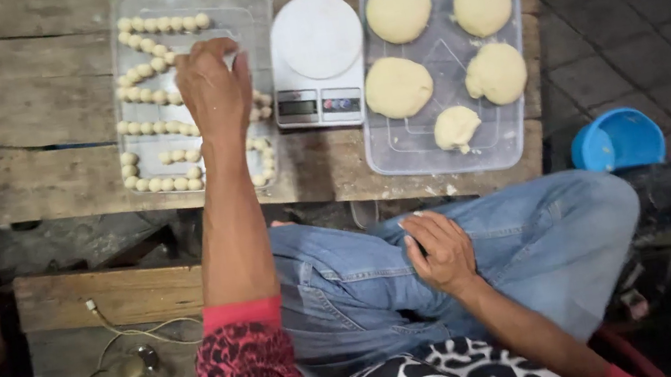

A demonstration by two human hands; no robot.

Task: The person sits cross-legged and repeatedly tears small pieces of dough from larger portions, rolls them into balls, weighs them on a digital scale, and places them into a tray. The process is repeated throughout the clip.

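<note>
Left hand [214,87] over ball tray [254,1]; right hand [442,250] on knee.

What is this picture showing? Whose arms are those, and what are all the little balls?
There is no machine here, just a person. A camera worn on their head looks down, so you see their own arms and their lap in blue jeans. In front is a rough wooden table. The left hand reaches over a clear tray with rows of small dough balls; whether it holds one, I cannot tell. The right hand rests on the knee, holding nothing. In the middle stands a white kitchen scale. Another clear tray holds five bigger dough lumps. A blue bowl sits on the ground.
</note>
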